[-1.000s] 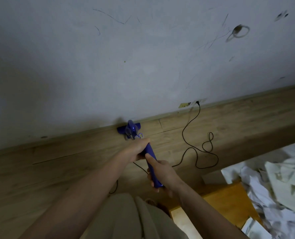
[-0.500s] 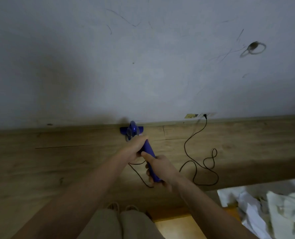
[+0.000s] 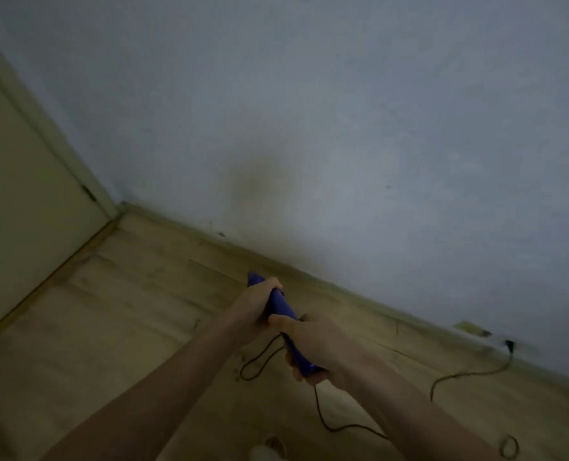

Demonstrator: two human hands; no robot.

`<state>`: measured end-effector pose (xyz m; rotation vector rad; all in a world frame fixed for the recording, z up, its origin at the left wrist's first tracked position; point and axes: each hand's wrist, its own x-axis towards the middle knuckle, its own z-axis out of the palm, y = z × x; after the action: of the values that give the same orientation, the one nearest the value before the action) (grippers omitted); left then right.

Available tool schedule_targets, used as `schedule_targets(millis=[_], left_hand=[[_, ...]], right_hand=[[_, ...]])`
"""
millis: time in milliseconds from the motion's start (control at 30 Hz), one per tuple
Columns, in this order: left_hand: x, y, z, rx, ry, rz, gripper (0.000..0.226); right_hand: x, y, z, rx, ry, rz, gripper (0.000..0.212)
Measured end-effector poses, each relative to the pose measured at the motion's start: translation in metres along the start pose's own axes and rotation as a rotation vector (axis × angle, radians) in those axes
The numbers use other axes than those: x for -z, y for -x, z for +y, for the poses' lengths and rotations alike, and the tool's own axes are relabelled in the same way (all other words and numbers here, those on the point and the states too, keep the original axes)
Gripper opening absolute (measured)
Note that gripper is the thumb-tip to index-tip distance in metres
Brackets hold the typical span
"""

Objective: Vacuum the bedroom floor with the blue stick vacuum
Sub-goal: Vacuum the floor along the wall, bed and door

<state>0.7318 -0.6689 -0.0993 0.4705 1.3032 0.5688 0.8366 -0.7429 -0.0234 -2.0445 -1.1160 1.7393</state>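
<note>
Both hands are gripping the blue stick vacuum [image 3: 284, 312]: the left hand [image 3: 255, 306] clamping the upper shaft, the right hand [image 3: 311, 344] wrapping the handle. It is pointing toward the floor's [image 3: 117, 327] edge along the wall [image 3: 309, 128], its black cord [image 3: 459, 377] trailing to the baseboard.

Scuffed wall [image 3: 343, 128], door [image 3: 17, 211] at left

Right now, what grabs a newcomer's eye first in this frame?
Dead centre, both hands grip the blue stick vacuum: the left hand higher on the body, the right hand on the lower handle end. A black power cord snakes across the wooden floor to a plug at the baseboard on the right. A pale door fills the left edge.
</note>
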Motion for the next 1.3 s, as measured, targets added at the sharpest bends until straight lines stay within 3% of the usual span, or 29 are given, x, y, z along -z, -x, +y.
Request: schedule_targets(millis=[133, 367, 567, 933, 1300], left_hand=[[0.061, 0.032, 0.004, -0.042, 0.112, 0.206, 0.012], [0.180, 0.099, -0.023, -0.189, 0.398, 0.327, 0.020], [0.271, 0.165, -0.074, -0.264, 0.724, 0.509, 0.014], [0.413, 0.326, -0.198, -0.344, 1.012, 0.743, 0.024], [0.530, 0.469, -0.319, -0.473, 1.412, 1.192, 0.021]], right_hand=[[-0.042, 0.011, -0.034, 0.081, 0.175, -0.152, 0.031], [-0.142, 0.032, -0.072, 0.271, 0.377, -0.385, 0.034], [-0.245, 0.071, -0.092, 0.263, 0.657, -0.529, 0.037], [-0.454, 0.167, -0.076, 0.386, 0.959, -0.804, 0.030], [-0.671, 0.256, -0.031, 0.574, 1.330, -1.149, 0.040]])
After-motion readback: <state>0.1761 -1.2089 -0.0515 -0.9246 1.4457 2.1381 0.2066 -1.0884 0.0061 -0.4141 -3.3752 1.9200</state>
